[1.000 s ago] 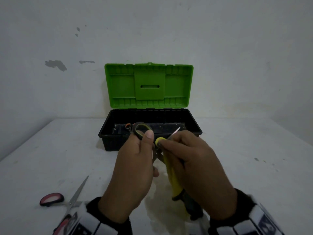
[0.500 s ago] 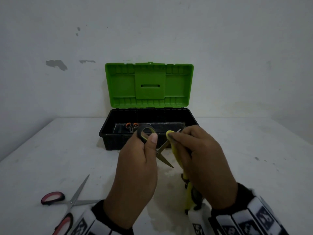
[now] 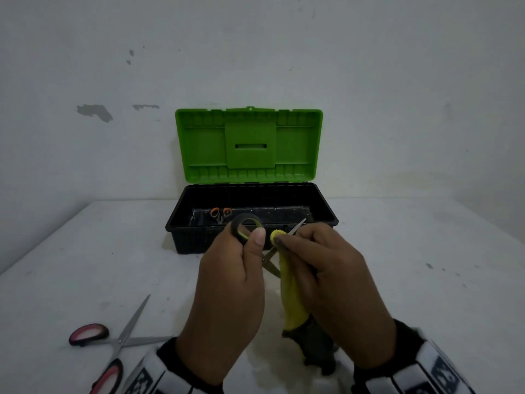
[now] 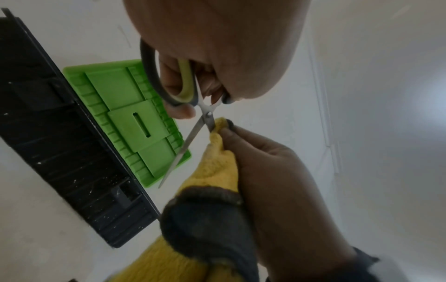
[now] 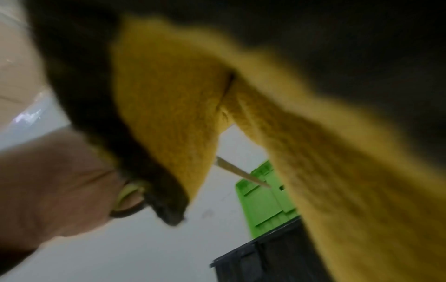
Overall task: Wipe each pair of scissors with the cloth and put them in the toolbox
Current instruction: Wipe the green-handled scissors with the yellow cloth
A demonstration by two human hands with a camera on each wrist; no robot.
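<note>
1. Above the table, in front of the toolbox (image 3: pixel 196 240), the scissors (image 4: pixel 193 137) are held in the air with their blades spread open.
2. My left hand (image 3: pixel 227 302) grips the dark, yellow-lined handle loops, fingers curled through and round them, thumb on top.
3. My right hand (image 3: pixel 326 280) pinches a fold of the yellow cloth (image 4: pixel 217 164) onto one blade just past the pivot; the rest of the cloth hangs down toward the table.
4. From the left grip the blades run away to the right and forward: the free blade's tip points toward the green lid (image 3: pixel 204 143), while the pinched blade lies under the cloth. The wiping stroke, I judge, should run along that blade from pivot to tip, away from the left hand.
5. One small orange-handled pair (image 3: pixel 220 213) already lies in the toolbox, at its left end.
6. A red-handled pair (image 3: pixel 113 345) lies open on the table at the near left, not yet wiped as far as I can judge.
7. All this rests on a white table (image 3: pixel 412 280) against a pale, scuffed wall (image 3: pixel 397 81).
</note>
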